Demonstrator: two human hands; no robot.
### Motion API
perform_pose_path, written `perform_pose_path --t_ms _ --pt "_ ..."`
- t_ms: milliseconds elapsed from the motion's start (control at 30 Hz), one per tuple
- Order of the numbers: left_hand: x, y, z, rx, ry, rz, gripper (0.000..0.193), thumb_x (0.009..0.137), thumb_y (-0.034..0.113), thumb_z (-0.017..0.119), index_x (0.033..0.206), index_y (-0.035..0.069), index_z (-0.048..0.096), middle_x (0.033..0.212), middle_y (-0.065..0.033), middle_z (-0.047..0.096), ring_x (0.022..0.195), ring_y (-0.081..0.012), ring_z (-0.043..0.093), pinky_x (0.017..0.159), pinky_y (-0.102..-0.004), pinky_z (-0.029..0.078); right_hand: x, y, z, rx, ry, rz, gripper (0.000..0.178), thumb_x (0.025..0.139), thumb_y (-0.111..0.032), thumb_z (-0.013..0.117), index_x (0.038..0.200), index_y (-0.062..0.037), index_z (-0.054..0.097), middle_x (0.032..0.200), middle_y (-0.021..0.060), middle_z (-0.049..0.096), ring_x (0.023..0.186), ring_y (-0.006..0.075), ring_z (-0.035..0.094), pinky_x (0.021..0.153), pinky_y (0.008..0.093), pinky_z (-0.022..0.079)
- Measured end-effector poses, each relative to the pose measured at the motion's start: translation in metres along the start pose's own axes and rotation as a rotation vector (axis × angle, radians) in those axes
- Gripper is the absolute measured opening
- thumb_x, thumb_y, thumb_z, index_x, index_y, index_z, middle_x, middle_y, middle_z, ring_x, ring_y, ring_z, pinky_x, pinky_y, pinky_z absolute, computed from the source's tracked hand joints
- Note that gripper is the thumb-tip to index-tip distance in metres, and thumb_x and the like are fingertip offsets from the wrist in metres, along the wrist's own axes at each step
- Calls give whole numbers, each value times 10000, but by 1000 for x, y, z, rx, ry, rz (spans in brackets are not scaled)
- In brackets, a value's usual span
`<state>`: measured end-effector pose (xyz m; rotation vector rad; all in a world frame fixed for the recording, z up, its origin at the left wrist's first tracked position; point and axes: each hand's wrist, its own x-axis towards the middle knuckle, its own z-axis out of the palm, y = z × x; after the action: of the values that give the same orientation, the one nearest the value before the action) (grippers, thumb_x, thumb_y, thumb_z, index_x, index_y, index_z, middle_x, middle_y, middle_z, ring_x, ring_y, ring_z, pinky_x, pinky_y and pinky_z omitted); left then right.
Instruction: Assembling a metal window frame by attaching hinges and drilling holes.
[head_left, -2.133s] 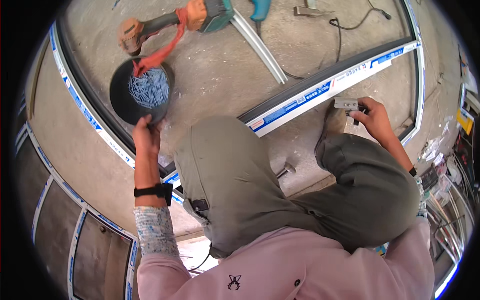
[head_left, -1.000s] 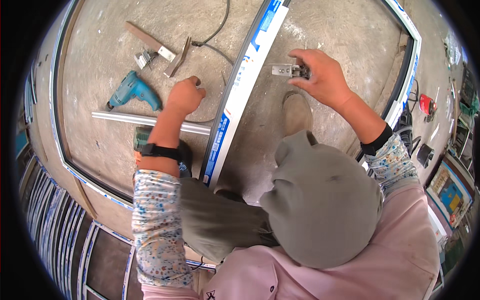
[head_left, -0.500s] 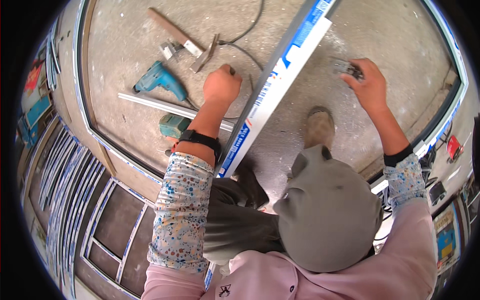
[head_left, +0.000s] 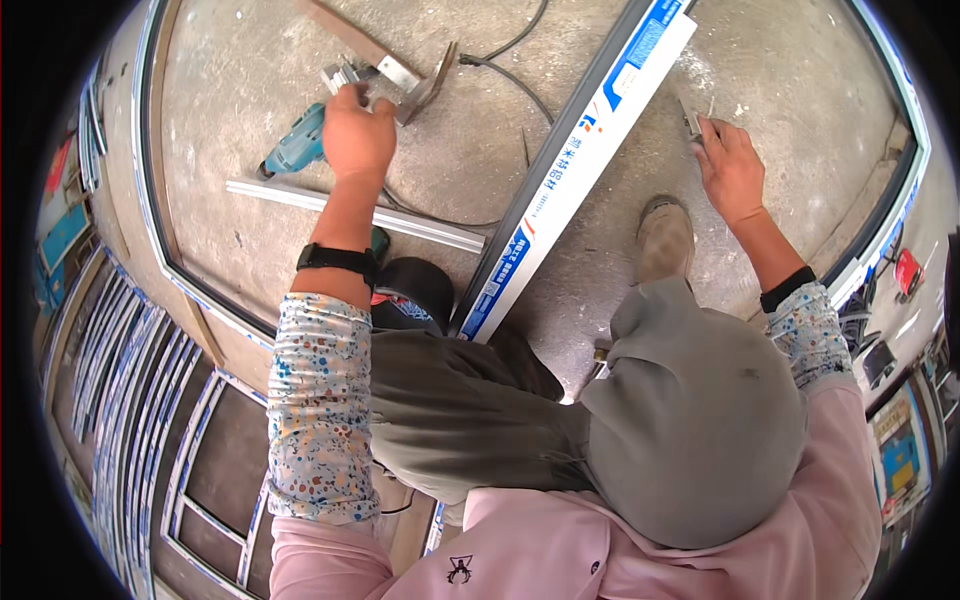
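Note:
My left hand (head_left: 358, 137) is at a small silver metal piece (head_left: 343, 74), its fingers and thumb apart at the near edge. Beside it lies a hammer (head_left: 355, 38) with a wooden handle. Below and left of that hand is a teal power drill (head_left: 297, 140), partly covered by it. In my right hand (head_left: 730, 170) a small grey metal piece (head_left: 692, 122) is pinched over the floor; the fingers hide much of it. Between my hands a long profile (head_left: 585, 160) with white and blue film runs diagonally, its near end beside my leg.
A short silver profile (head_left: 340, 208) lies on the floor near the drill, and a black cable (head_left: 510, 75) curls beyond it. A large film-wrapped frame (head_left: 150, 150) surrounds the work area. Several long profiles (head_left: 125, 370) and a smaller frame (head_left: 215, 530) lie at left.
My left hand has moved left and away from me to the silver piece, its fingers opening from a closed fist. My right hand has shifted slightly down and left, still holding its metal piece.

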<state>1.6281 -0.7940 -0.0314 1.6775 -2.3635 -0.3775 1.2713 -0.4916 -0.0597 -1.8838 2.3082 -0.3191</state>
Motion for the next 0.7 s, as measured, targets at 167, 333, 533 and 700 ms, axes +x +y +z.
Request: perform_pose_path --t_ms 167,333,533,700 --pt "-32 59 22 -143 -484 87 282 808 276 690 941 28 695 959 -225 701 927 -397 670 808 -461 531 5 10 -11 68 0 220 382 876 -192 686 1248 -122 636 1153 78 638 1045 292 608 839 394 529" --pt "-66 88 52 -26 -743 -3 377 829 321 734 971 -22 670 912 -242 699 880 -395 681 787 -432 530 -1 12 -8 107 25 321 412 881 -210 682 1280 -129 613 1225 81 619 1107 306 608 881 392 527" --pt "-75 102 69 97 -746 -97 429 832 322 719 1100 1 627 991 -242 705 981 -396 675 865 -467 528 6 5 -13 219 -213 378 543 852 -243 717 1356 -138 543 1326 95 549 1101 311 613 913 376 524" --pt "-71 97 68 163 -755 -91 396 793 275 717 1072 5 639 993 -238 707 960 -398 680 857 -464 534 21 1 -16 643 -176 657 592 808 -253 783 1317 -36 573 1188 127 631 992 241 652 864 357 538"
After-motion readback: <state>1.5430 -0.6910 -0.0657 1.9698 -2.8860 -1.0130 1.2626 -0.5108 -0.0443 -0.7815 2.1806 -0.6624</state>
